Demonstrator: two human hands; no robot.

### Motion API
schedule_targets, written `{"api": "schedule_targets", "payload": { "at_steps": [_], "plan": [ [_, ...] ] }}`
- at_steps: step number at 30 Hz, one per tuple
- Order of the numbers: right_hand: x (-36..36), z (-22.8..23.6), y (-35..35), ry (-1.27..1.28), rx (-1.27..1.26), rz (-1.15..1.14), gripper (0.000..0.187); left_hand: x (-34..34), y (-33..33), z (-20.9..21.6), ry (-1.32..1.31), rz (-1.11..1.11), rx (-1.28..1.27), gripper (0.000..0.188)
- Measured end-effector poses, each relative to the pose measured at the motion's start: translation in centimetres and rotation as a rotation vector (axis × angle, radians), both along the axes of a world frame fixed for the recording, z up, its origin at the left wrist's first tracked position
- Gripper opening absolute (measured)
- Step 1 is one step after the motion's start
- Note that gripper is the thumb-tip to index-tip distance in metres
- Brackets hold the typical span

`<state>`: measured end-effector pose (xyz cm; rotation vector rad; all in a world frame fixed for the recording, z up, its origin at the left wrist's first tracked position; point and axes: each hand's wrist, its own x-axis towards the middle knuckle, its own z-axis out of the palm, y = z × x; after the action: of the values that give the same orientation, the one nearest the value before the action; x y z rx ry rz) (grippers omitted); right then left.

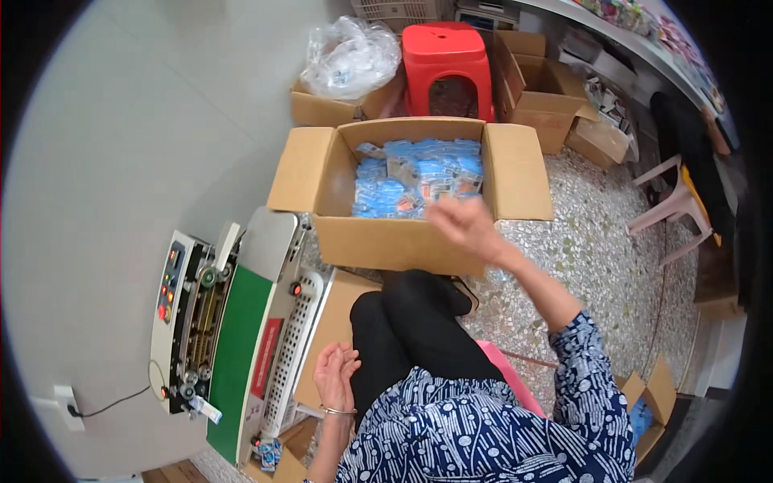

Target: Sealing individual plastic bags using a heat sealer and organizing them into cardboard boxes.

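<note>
In front of my knees stands an open cardboard box (pixel 394 240) filled with small blue-and-clear packets (pixel 431 165). Over its near edge is my right hand (pixel 467 229), its fingers curled in. Anything inside them is hidden. My left hand (pixel 334 374) rests palm up beside my left thigh, fingers loosely bent and apart, holding nothing. To its left is a sealing machine (pixel 189 322) with a green conveyor belt (pixel 237 346). One small packet (pixel 207 409) sticks out at the machine's near end.
A white perforated basket (pixel 296 354) stands beside the conveyor. Several packets (pixel 268 455) lie in a carton below it. Behind the big box are a red stool (pixel 445 60), a bag of clear plastic (pixel 350 60) and an open carton (pixel 547 101). A pink chair (pixel 675 197) stands at right.
</note>
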<state>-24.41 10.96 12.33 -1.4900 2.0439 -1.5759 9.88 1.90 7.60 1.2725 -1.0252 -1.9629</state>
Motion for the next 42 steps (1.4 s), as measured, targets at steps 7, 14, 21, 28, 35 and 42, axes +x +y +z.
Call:
{"api": "schedule_targets", "payload": {
  "at_steps": [7,14,21,28,35,42],
  "plan": [
    [-15.5,-4.1,-2.4,0.086,0.238,-0.388,0.019,-10.6,-1.6,-0.3,-0.034,-0.152,-0.384,0.018],
    [-17.4,-12.1,-11.3,0.336,0.690,-0.099,0.019,-17.0,-3.6,-2.6,-0.033,-0.357,-0.580,0.023],
    [-15.6,-17.3,-14.3,0.574,0.656,0.210,0.021,-15.5,-5.1,-6.7,-0.107,-0.289,-0.463,0.022],
    [-11.8,-21.3,-16.4,0.887,0.690,0.189,0.032,-15.8,-4.9,-8.1,-0.127,-0.366,-0.572,0.021],
    [-14.2,-17.7,-18.7,0.632,0.729,0.281,0.021,-16.9,-7.1,-5.2,-0.031,-0.234,-0.360,0.021],
    [-13.1,-2.9,-19.1,0.335,0.664,0.742,0.023,-23.2,-13.7,-0.3,-0.142,-0.312,-1.010,0.033]
  ]
}}
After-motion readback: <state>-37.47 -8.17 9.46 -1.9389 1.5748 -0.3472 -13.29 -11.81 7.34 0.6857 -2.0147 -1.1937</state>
